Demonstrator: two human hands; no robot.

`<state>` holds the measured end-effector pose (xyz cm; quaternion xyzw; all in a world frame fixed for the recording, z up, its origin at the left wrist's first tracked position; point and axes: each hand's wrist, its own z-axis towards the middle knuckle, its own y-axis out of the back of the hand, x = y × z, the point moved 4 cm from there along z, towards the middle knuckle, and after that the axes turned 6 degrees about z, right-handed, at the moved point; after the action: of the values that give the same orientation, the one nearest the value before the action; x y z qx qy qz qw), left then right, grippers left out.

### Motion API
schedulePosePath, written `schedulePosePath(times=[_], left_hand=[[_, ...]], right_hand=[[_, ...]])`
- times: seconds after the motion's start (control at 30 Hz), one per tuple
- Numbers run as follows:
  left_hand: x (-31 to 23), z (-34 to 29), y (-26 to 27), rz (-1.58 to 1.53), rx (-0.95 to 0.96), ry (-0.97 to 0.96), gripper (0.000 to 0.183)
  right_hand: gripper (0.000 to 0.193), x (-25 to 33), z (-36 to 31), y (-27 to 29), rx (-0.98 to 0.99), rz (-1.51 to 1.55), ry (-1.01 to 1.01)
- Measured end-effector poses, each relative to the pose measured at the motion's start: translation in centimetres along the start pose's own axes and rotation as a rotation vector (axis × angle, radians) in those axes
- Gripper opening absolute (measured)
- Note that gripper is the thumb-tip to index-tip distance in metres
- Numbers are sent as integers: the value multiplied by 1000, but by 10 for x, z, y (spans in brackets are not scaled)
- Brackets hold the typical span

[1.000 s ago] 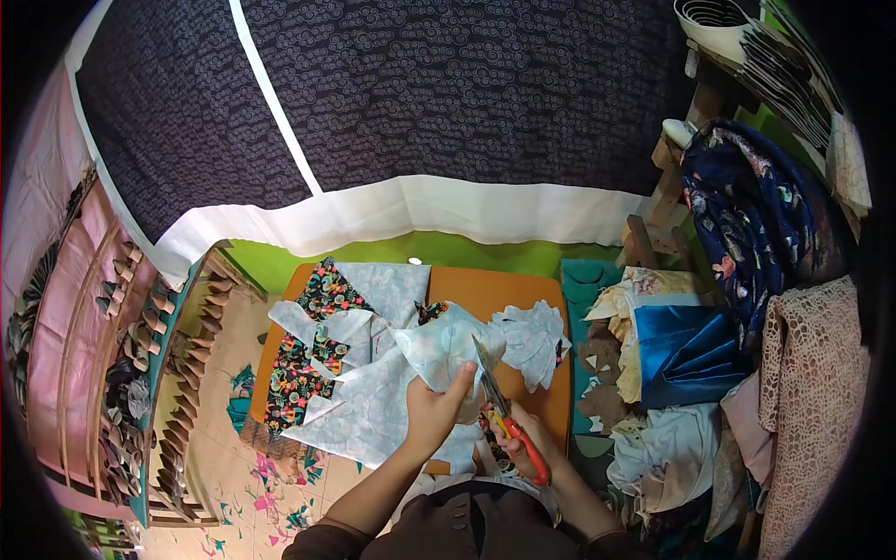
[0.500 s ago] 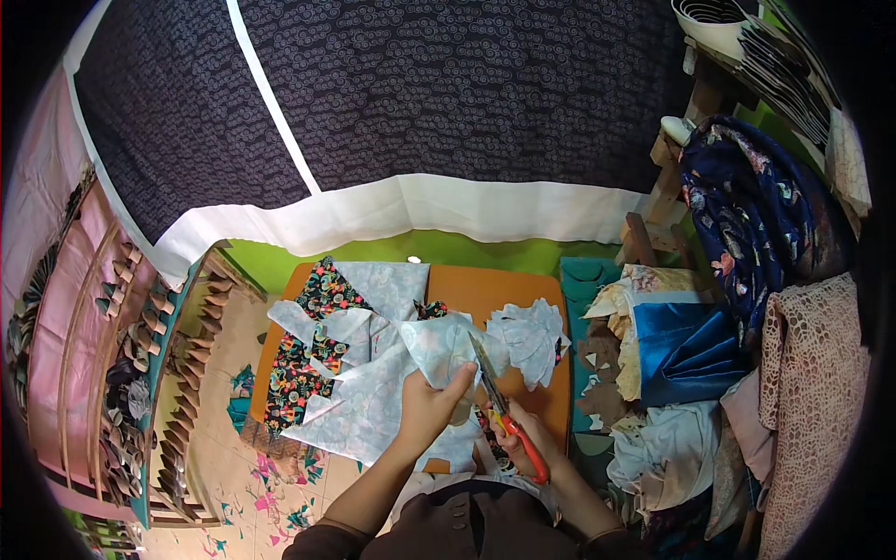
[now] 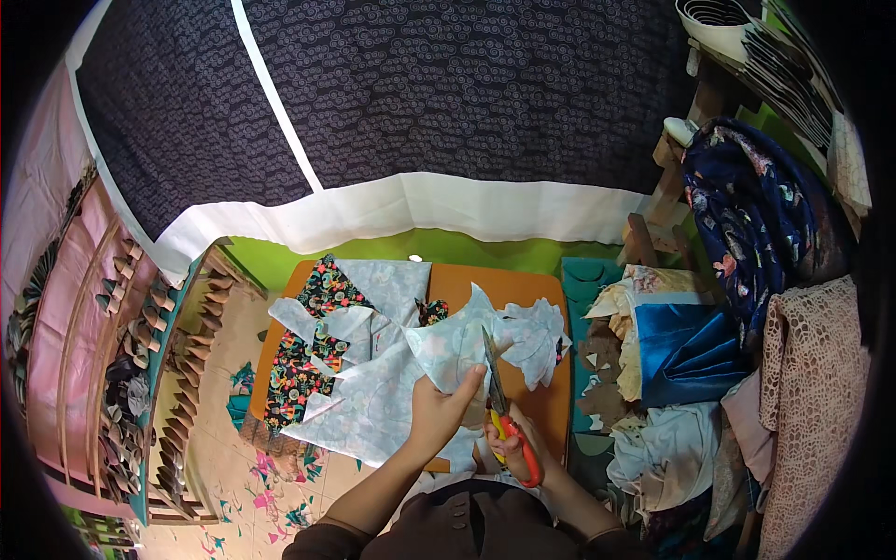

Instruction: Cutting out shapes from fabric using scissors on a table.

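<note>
A pale blue, faintly patterned fabric piece is pinched in my left hand, its thumb on top. My right hand grips a pair of scissors by red and yellow handles. The dark blades point away from me, up against the fabric's right side beside my left thumb. Beneath lies a larger pale blue cloth over black floral fabric, on an orange-brown table. Right of the blades rests a stack of small pale cut pieces.
To the right, a green surface carries scraps, folded blue satin and crumpled white cloth. A rack of wooden-tipped pieces stands left. Colourful scraps litter the floor. A dark patterned cloth hangs ahead.
The held fabric piece has turned and opened out, with a pointed corner now showing at its far end. Both hands have shifted slightly, and the scissors stand more upright in view.
</note>
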<state>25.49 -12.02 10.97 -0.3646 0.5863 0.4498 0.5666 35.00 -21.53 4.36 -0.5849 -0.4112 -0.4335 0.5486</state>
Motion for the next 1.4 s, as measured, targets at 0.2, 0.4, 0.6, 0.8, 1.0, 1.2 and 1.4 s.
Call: schedulePosePath(times=[0.2,0.4,0.6,0.8,1.0,1.2,1.4], left_hand=[[8,2,8,-118,-55,-12,25],[3,20,19,-423,-38,105,20],[16,11,16,-373,-3,141,25],[15,14,6,-490,-85,169,26],[-5,13,7,-281,-8,33,25],[-4,16,10,-196,3,37,25],[1,16,12,-72,25,8,30]], right_hand=[[63,8,1,5,38,-295,141],[62,20,3,4,48,-277,141],[73,2,4,9,2,-182,-1],[69,7,5,10,32,-223,134],[68,10,5,8,63,-298,115],[65,6,4,11,66,-183,72],[48,14,2,3,71,34,-10]])
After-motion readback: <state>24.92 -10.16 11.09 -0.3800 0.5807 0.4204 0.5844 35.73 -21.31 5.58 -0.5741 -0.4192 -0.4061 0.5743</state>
